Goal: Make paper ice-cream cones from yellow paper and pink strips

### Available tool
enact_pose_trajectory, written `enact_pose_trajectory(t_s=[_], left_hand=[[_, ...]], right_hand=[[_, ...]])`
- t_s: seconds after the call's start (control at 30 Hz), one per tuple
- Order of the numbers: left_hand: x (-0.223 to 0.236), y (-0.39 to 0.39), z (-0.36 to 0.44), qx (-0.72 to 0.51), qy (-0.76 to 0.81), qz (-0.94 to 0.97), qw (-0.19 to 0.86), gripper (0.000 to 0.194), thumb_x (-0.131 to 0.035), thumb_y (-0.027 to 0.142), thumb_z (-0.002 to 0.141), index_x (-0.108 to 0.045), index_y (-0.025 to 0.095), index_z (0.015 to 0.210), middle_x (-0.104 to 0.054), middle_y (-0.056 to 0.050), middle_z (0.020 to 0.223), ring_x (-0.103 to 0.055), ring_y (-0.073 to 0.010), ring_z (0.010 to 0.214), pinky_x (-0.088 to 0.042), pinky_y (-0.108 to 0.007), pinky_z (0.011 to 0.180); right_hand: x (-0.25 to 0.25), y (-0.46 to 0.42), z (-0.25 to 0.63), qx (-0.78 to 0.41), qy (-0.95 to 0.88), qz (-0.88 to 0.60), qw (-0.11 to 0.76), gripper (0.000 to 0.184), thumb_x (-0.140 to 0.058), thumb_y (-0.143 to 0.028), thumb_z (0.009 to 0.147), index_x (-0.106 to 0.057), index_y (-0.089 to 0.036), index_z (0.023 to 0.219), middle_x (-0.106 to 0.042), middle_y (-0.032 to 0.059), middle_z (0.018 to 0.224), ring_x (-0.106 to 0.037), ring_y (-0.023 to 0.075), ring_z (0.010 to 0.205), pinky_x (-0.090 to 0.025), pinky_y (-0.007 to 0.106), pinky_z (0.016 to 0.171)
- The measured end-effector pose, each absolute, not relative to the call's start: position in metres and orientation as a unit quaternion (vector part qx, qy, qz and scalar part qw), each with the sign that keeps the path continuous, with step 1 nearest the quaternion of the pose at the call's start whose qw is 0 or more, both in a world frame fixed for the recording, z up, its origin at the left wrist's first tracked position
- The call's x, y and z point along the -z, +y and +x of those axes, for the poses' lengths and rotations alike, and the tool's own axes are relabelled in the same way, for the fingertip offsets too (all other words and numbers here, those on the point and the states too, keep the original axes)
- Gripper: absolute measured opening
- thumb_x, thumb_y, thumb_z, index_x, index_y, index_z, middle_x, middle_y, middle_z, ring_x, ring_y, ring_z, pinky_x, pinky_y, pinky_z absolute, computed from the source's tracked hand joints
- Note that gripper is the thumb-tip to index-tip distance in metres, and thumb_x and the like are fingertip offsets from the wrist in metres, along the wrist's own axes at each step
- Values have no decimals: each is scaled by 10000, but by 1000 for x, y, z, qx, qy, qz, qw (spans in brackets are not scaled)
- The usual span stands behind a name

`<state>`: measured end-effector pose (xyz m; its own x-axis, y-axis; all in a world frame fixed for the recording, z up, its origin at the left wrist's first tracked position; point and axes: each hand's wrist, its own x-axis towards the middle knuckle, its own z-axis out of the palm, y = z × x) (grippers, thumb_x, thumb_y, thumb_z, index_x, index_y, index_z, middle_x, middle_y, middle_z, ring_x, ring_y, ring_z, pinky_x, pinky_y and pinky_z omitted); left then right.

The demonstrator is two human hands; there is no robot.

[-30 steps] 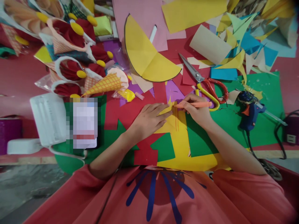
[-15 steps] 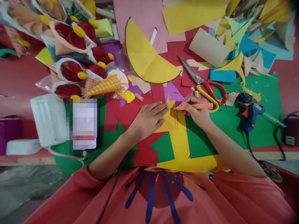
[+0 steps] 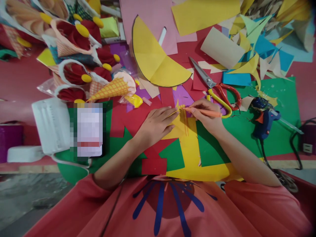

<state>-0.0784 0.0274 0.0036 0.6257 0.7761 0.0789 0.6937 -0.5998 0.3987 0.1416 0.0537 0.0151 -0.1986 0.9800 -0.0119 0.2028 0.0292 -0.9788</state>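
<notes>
My right hand (image 3: 206, 115) is closed around an orange marker (image 3: 207, 113). The marker's tip touches a yellow paper piece (image 3: 186, 131), where thin orange lines run lengthwise and short ones cross near the top. My left hand (image 3: 158, 125) lies flat with its fingers stretched over the left part of that yellow paper, hiding some of it. Red-and-yellow-handled scissors (image 3: 209, 84) lie with blades apart just beyond my right hand. Farther off is a yellow paper semicircle (image 3: 153, 56) with a dark curved edge and a centre crease.
Paper cones (image 3: 74, 70) with yellow ovals crowd the far left. A phone (image 3: 90, 131) and a white device (image 3: 51, 126) lie at the left. A blue glue gun (image 3: 265, 123) with a cord rests at the right. A paper tube (image 3: 222, 47) and paper scraps (image 3: 269, 49) lie beyond.
The marker's tip has shifted slightly left and up along the yellow paper, and short cross strokes now show near its top. My left hand stays in place.
</notes>
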Motion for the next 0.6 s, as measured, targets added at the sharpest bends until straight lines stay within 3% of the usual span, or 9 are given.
enact_pose_trajectory(t_s=[0.6], left_hand=[[-1,28,-80,-131,411,885,175,390,-425,311,975,-536,181,1326,-544,-118,1391,-497,-257,1290,-418,-441,1037]], right_hand=[[-13,52,142,-491,-582,-515,392,263,-639,-429,834,-601,-186,741,-615,-23,591,-524,76,475,-385,224,446]])
